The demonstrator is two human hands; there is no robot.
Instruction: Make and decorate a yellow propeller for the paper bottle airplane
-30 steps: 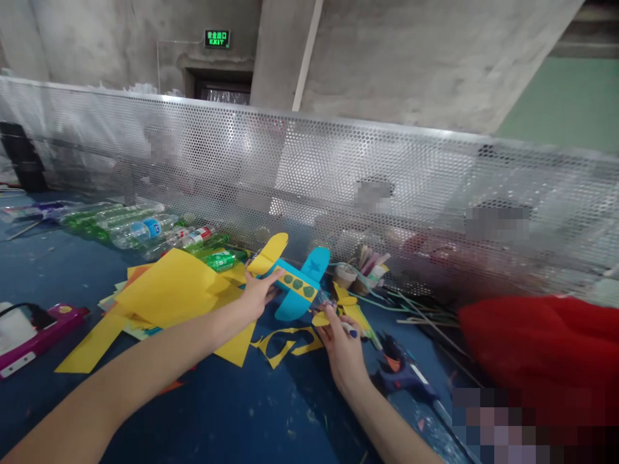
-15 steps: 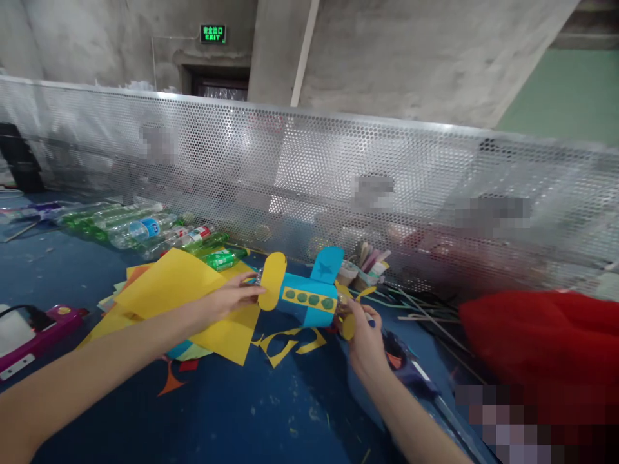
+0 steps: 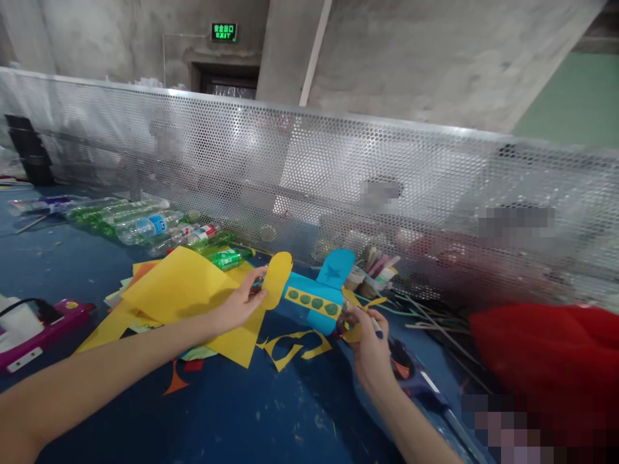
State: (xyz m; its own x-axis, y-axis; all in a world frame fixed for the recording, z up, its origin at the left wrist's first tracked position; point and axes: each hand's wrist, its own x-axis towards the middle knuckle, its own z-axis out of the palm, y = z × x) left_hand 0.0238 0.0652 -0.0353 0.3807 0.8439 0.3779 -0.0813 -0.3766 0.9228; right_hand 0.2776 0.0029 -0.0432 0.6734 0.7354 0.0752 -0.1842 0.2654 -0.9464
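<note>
A toy airplane made from a plastic bottle is held up over the table between both hands. Blue paper wraps its body, with a yellow strip of green dots along the side. One blue wing bears a dark star and sticks up; another points down. My left hand grips the bottle end beside the yellow tail piece. At the other end, the fingers of my right hand are closed round the bottle's neck, by yellow paper blades. A small white-and-dark item shows at the right fingers; its kind is unclear.
Yellow paper sheets and cut scraps lie on the blue table. Plastic bottles line the perforated metal screen. A glue gun lies right, near red cloth. A purple power strip is left.
The whole view has shifted slightly, so most things appear further right. The airplane has tilted a little, its right end lower. Both hands keep their hold.
</note>
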